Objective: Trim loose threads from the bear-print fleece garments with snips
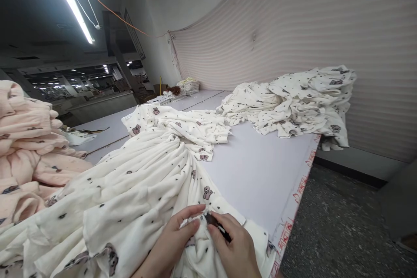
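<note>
A white plush garment (146, 178) with small dark marks and koala figures lies bunched across the near table. My left hand (176, 230) is closed on a gathered edge of this cloth, thumb and fingers pinching it. Just right of it, my right hand (233, 243) is closed around small black thread snips (220, 228), mostly covered by the fingers. The tip of the snips meets the cloth edge between both hands. Exactly what the blades touch is too small to tell.
Peach plush cloth (29, 152) is heaped at the left. Another white printed pile (293, 100) lies far right, hanging over the edge of the table (257, 169). Stacked folded cloth (189, 87) stands at the back. A striped sheet (293, 26) hangs behind; speckled floor (342, 217) is at right.
</note>
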`<state>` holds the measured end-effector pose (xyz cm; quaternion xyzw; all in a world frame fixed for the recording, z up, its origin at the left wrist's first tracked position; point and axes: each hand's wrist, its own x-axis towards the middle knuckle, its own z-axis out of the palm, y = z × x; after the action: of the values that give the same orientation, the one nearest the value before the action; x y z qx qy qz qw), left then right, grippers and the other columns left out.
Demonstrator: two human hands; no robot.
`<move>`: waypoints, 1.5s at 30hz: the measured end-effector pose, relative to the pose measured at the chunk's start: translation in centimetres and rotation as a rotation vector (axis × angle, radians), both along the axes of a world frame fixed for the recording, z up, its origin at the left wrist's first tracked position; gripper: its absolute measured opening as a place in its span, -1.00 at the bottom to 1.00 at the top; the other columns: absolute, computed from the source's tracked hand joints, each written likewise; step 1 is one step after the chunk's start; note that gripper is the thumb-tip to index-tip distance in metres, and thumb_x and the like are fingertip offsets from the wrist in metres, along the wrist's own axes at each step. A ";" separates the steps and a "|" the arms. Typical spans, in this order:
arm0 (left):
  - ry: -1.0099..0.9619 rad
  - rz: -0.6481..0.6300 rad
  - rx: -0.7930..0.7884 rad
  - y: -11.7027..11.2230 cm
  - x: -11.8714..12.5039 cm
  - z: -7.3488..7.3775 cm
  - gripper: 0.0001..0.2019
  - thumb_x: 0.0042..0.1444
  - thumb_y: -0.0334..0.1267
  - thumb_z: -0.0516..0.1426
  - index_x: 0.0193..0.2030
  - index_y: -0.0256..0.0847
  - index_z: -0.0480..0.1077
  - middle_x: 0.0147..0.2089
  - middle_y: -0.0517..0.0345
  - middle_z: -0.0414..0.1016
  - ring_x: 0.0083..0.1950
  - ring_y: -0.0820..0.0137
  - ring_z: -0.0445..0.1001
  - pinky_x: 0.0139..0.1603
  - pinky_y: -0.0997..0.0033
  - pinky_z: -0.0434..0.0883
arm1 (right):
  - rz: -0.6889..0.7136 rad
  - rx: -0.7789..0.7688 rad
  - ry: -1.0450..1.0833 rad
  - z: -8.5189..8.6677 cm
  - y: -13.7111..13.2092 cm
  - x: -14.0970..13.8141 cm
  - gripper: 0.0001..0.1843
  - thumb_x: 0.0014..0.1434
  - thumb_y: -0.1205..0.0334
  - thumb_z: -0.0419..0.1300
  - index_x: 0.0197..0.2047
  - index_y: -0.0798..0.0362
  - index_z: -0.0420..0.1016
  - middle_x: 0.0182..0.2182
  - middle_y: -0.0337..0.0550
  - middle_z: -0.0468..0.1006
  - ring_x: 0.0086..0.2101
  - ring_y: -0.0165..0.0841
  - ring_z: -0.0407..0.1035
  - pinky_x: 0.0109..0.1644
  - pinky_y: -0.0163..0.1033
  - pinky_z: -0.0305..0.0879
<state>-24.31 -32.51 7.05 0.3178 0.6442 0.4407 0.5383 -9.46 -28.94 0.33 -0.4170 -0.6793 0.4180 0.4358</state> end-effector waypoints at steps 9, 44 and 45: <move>0.097 -0.060 0.047 -0.1 -0.2 -0.7 -0.53 -0.06 -0.09 0.24 0.03 -0.16 0.46 -0.02 0.03 0.50 0.04 0.16 0.42 0.05 0.27 0.34 | 0.101 -0.106 -0.018 1.0 0.9 1.1 -0.79 0.16 0.18 0.17 -0.21 -0.02 0.63 -0.30 -0.15 0.62 -0.25 -0.23 0.48 -0.19 -0.27 0.31; 0.588 -0.196 0.225 0.2 -1.1 0.1 -0.70 0.10 -0.02 0.11 -0.20 -0.17 0.50 -0.17 0.03 0.58 -0.06 0.14 0.47 0.00 0.25 0.37 | 0.004 0.099 -0.163 0.3 -0.1 3.1 -0.67 0.29 0.14 0.00 0.02 0.00 0.47 -0.18 -0.08 0.56 -0.18 -0.24 0.46 -0.15 -0.23 0.35; 0.648 -0.127 0.242 0.3 -2.2 0.7 -0.68 0.09 0.03 0.10 -0.24 -0.17 0.49 -0.22 0.07 0.57 -0.11 0.14 0.47 -0.04 0.26 0.38 | -0.037 0.030 -0.126 -0.2 0.2 3.6 -0.67 0.30 0.11 -0.01 -0.01 0.01 0.47 -0.15 -0.07 0.55 -0.14 -0.24 0.45 -0.11 -0.24 0.34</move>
<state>-26.47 -32.19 7.77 0.5421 0.7037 0.3558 0.2904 -5.82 -28.75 0.15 -0.4483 -0.7040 0.3724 0.4059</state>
